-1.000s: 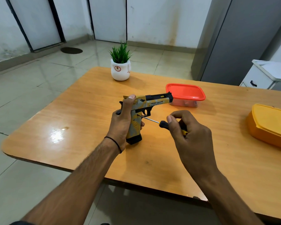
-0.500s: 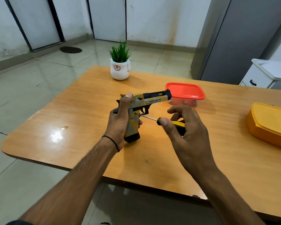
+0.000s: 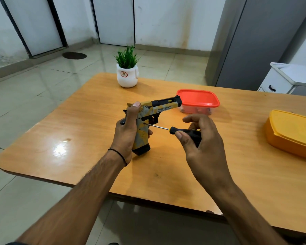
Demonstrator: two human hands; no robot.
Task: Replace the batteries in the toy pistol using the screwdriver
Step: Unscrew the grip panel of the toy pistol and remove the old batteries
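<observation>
A yellow, grey and black toy pistol [image 3: 159, 107] stands upright on its black grip base on the wooden table [image 3: 88, 121], barrel pointing right. My left hand [image 3: 128, 131] grips its handle from the left, thumb up on the slide's rear. My right hand [image 3: 200, 138] holds the black-handled screwdriver [image 3: 177, 129] between thumb and fingers. Its thin metal shaft runs left, and the tip sits against a small hole high on the pistol's grip.
A clear box with a red lid [image 3: 198, 100] stands just behind the pistol's muzzle. A yellow lidded container [image 3: 291, 131] lies at the right edge. A small plant in a white pot [image 3: 127, 75] stands at the far side of the table. A grey cabinet [image 3: 258, 41] rises beyond.
My right hand's fingers have shifted round the screwdriver handle, index and middle fingers lifting while the thumb stays on it. The pistol and my left hand have barely moved.
</observation>
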